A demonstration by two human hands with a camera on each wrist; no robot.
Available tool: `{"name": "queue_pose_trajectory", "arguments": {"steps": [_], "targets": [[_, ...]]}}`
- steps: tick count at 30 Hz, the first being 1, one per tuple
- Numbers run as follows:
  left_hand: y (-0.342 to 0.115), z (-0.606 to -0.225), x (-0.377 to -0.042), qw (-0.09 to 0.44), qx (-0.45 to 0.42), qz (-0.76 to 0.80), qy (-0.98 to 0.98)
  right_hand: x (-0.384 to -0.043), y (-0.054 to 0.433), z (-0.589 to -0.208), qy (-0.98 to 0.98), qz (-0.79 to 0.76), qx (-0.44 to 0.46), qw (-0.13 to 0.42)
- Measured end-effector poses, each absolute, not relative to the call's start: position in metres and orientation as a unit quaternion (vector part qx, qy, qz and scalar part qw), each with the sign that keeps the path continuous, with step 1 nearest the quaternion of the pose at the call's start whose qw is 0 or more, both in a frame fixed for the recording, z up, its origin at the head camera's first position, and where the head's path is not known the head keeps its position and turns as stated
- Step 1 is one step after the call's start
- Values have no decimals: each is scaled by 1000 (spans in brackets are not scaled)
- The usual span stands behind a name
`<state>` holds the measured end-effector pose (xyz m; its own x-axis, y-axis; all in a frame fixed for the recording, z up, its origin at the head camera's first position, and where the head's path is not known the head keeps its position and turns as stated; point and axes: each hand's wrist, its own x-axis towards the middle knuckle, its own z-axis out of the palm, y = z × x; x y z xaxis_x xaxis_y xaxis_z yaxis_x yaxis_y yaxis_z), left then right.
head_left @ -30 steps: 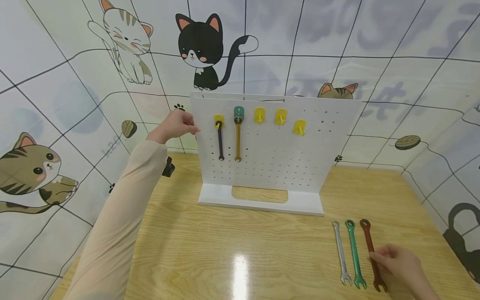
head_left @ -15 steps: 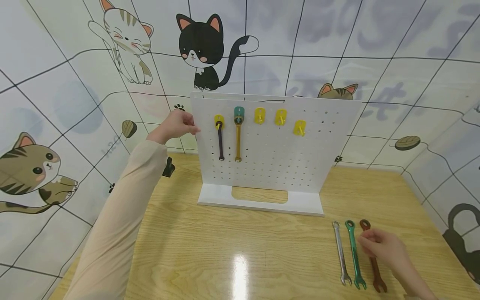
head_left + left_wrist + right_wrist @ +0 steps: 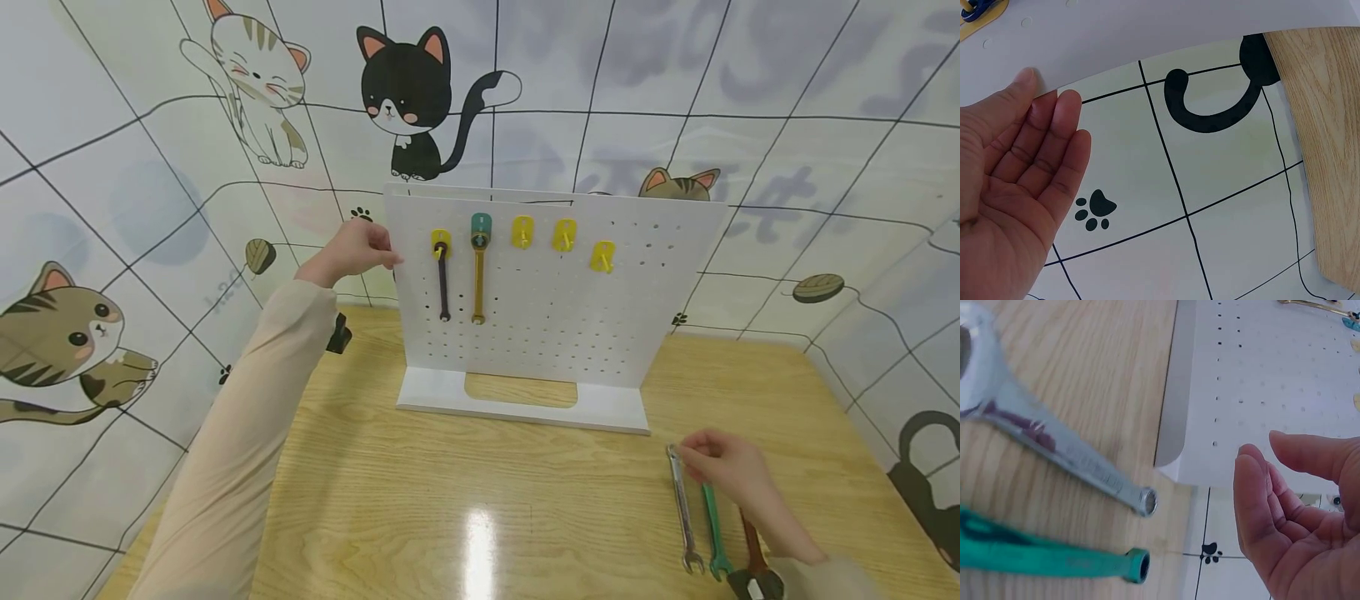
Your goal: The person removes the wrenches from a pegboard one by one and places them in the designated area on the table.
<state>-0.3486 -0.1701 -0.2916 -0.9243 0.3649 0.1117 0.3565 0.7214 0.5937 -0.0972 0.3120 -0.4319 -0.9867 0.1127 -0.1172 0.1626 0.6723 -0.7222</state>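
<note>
My left hand point(image 3: 352, 252) pinches the left edge of a white pegboard point(image 3: 555, 325), thumb in front and fingers behind. My right hand point(image 3: 731, 471) hovers by the ring end of a silver combination wrench point(image 3: 685, 525), holding nothing; thumb and forefinger stand apart in the right wrist view. A green wrench point(image 3: 715, 529) and a red-brown wrench point(image 3: 751, 537) lie beside the silver one, partly hidden by the right hand and its wrist camera. On the board hang a dark purple wrench point(image 3: 443, 287) and a gold wrench point(image 3: 478, 287).
Three bare yellow hooks point(image 3: 522, 232) are fixed on the board, right of the gold wrench's teal hook point(image 3: 481, 223). The board's white base point(image 3: 431, 390) stands on a wooden table point(image 3: 420, 492). Behind is a wall covering point(image 3: 547, 50) with printed cats.
My right hand has moved left and away from me, from the red-brown wrench across the green one to the silver wrench's ring end. The left hand keeps its hold on the board.
</note>
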Motion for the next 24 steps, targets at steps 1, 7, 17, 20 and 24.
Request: {"name": "queue_pose_trajectory", "arguments": {"steps": [1, 7, 17, 20, 24], "targets": [[-170, -292, -348, 6, 194, 318, 928, -99, 309, -431, 914, -399, 72, 28], [-170, -291, -348, 8, 191, 318, 928, -109, 293, -426, 895, -442, 52, 22], [-170, -291, -347, 4, 196, 318, 927, -123, 269, -424, 887, -461, 21, 13], [-169, -290, -347, 7, 194, 318, 928, -127, 262, -424, 880, -475, 16, 14], [-170, -291, -347, 9, 192, 318, 928, -131, 252, -422, 874, -486, 8, 14]]}}
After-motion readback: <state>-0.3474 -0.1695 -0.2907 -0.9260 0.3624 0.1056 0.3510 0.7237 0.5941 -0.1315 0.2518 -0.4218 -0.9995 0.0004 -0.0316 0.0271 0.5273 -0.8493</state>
